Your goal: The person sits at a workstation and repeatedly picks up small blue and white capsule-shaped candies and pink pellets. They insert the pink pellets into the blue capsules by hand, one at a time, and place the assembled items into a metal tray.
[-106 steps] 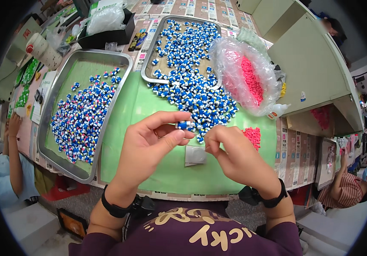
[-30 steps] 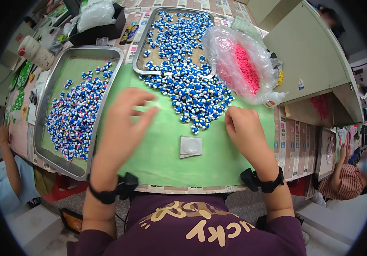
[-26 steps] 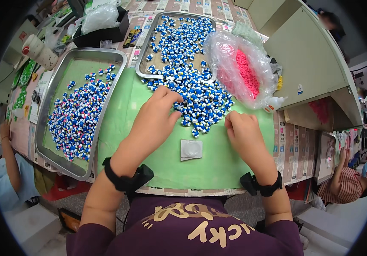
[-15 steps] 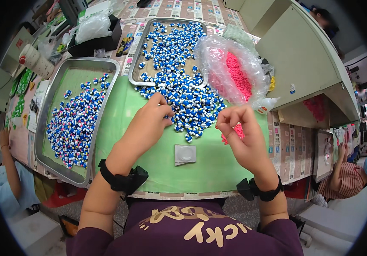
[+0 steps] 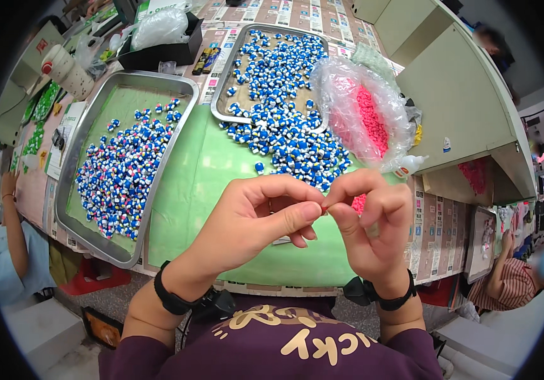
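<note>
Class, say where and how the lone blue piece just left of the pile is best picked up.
Probably pinch the lone blue piece by its rounded sides, coming from above and the left: it looks small, the pile lies beyond and right of it, and green mat is on its left.

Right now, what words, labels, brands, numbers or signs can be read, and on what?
I won't quote wording; places only:
Purple cloth shirt: large cream letters, partly legible.
Brown printed paper table covering: print too small.
Small white plastic bottle: orange marks, too small.
White-and-blue sticker on the pale flat-sided cabinet: too small.
White-and-green box, upper left: green lettering, partly hidden.
Slim yellow-and-black items: too small.
</note>
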The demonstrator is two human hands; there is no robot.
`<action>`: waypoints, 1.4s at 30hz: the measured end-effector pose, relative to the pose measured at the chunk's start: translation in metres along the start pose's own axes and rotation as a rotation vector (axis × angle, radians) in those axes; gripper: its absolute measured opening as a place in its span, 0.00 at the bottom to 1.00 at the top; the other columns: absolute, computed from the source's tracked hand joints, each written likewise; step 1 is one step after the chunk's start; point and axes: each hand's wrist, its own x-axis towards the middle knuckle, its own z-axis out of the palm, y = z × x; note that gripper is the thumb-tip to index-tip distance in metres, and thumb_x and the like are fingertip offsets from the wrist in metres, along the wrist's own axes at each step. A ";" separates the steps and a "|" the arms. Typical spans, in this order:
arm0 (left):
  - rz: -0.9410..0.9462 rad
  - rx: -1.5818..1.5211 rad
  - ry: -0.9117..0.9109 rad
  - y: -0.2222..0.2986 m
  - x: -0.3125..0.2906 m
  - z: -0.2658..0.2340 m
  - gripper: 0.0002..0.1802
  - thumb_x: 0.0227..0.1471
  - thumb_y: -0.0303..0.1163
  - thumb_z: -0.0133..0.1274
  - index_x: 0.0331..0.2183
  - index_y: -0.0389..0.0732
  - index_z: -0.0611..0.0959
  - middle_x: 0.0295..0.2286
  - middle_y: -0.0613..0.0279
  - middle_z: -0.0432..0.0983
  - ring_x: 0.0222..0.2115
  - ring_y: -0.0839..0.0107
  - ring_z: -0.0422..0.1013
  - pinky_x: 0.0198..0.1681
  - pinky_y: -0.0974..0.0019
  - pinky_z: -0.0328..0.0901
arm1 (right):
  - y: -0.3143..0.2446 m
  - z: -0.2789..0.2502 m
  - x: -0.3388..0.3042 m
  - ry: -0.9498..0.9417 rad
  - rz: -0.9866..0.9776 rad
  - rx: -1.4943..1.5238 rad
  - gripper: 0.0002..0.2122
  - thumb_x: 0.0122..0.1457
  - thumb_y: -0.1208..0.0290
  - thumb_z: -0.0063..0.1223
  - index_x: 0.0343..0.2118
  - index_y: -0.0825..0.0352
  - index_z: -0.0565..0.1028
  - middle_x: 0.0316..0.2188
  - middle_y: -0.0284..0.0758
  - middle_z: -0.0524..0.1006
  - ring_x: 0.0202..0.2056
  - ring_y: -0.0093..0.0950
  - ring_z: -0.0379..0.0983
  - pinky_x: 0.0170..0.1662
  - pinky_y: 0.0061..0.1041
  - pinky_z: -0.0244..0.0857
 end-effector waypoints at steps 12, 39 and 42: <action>0.036 0.026 0.024 -0.007 -0.001 -0.001 0.06 0.57 0.26 0.54 0.35 0.33 0.80 0.31 0.62 0.74 0.26 0.77 0.73 0.26 0.74 0.69 | -0.003 0.000 -0.002 -0.059 -0.047 -0.092 0.12 0.51 0.90 0.56 0.29 0.66 0.66 0.31 0.40 0.75 0.31 0.30 0.72 0.31 0.24 0.66; 0.207 0.157 0.244 -0.014 -0.016 -0.032 0.16 0.50 0.15 0.56 0.43 0.31 0.81 0.40 0.56 0.76 0.41 0.70 0.73 0.45 0.67 0.72 | 0.019 0.003 -0.010 -0.531 0.154 -0.328 0.09 0.44 0.85 0.49 0.25 0.63 0.64 0.26 0.33 0.69 0.32 0.33 0.67 0.39 0.30 0.57; 0.169 0.139 0.204 -0.014 -0.013 -0.027 0.16 0.49 0.15 0.56 0.43 0.30 0.79 0.40 0.55 0.76 0.43 0.69 0.74 0.48 0.65 0.71 | 0.004 0.003 -0.003 -0.289 0.244 -0.075 0.12 0.45 0.88 0.52 0.25 0.64 0.64 0.28 0.33 0.71 0.32 0.33 0.69 0.40 0.28 0.58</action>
